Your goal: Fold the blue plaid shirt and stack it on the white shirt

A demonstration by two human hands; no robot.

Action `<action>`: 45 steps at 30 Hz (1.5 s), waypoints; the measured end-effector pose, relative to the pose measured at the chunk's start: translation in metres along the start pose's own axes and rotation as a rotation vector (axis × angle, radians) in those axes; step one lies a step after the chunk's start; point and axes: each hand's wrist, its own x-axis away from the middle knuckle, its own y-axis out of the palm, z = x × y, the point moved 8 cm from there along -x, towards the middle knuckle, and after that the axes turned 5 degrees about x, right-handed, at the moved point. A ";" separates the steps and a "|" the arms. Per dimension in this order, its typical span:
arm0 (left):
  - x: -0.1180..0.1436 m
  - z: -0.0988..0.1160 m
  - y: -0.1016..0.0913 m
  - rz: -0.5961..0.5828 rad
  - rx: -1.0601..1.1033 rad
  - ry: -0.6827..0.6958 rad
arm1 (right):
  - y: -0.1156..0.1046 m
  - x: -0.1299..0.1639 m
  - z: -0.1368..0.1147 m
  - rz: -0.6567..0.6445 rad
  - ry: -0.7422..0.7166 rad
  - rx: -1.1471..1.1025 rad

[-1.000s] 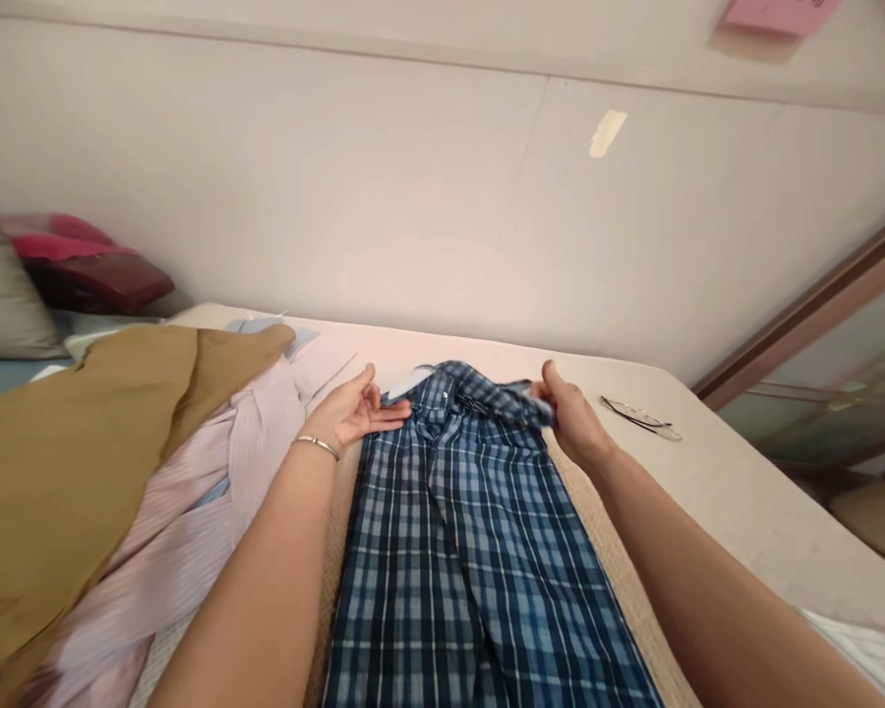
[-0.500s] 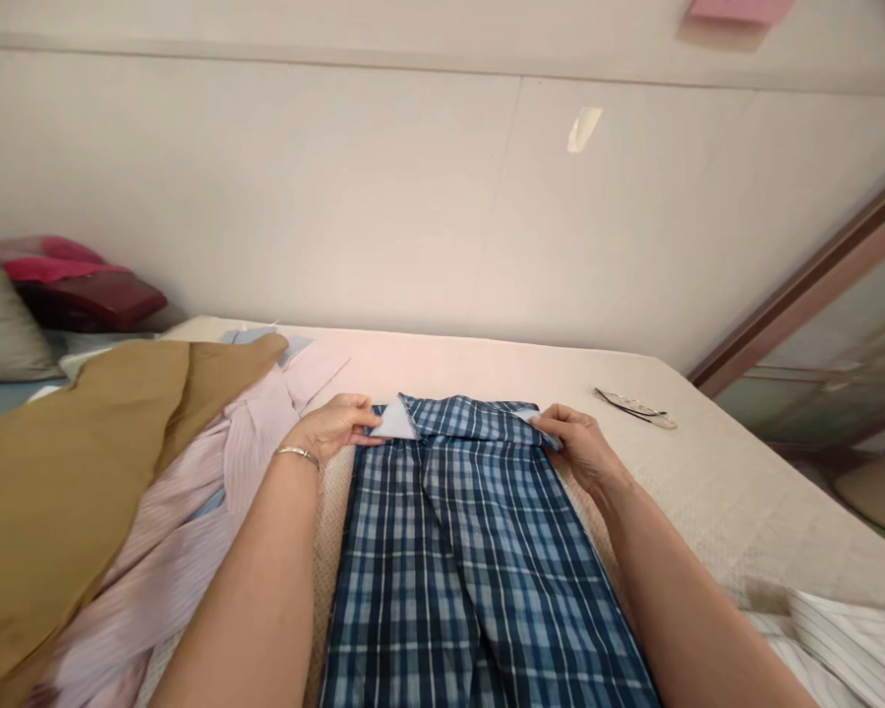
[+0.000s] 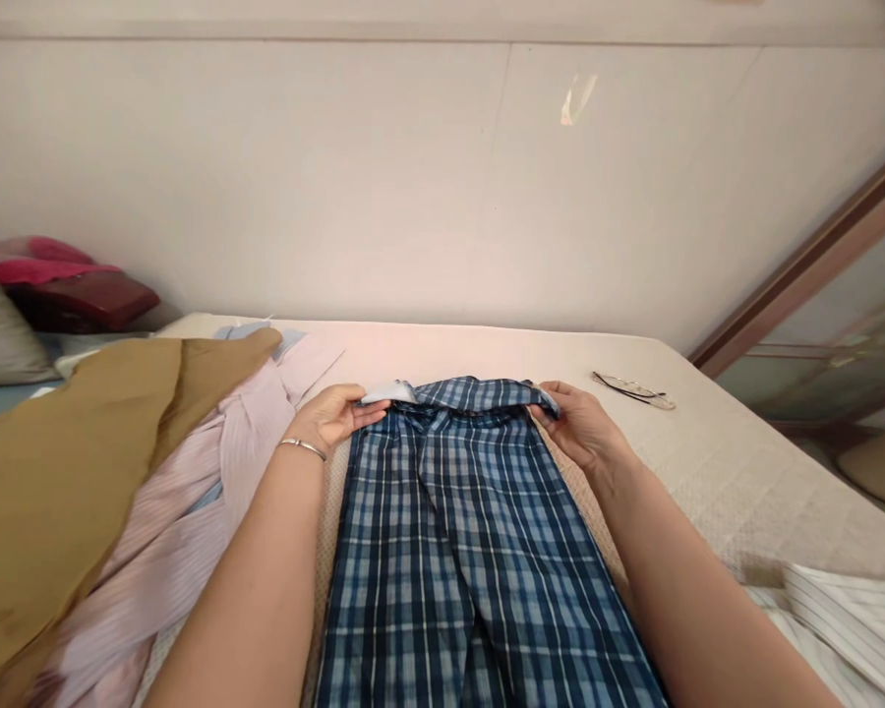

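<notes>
Since half a second ago the collar has lifted off the bed instead of lying pressed flat. The left hand [image 3: 331, 417] pinches the collar's left end and the right hand [image 3: 579, 430] its right end, fingers closed on cloth. The blue-and-white plaid cotton shirt [image 3: 457, 551] lies lengthwise mid-bed, collar toward the far edge.

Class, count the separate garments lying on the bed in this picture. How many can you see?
4: a plaid shirt in the middle, held at its far end by both hands; a mustard garment and a pink striped shirt left; a white striped one right. Others may be hidden.
</notes>
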 end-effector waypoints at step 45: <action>0.060 0.028 0.105 -0.436 -1.074 0.690 | 0.044 0.041 -0.052 -0.157 -0.441 1.402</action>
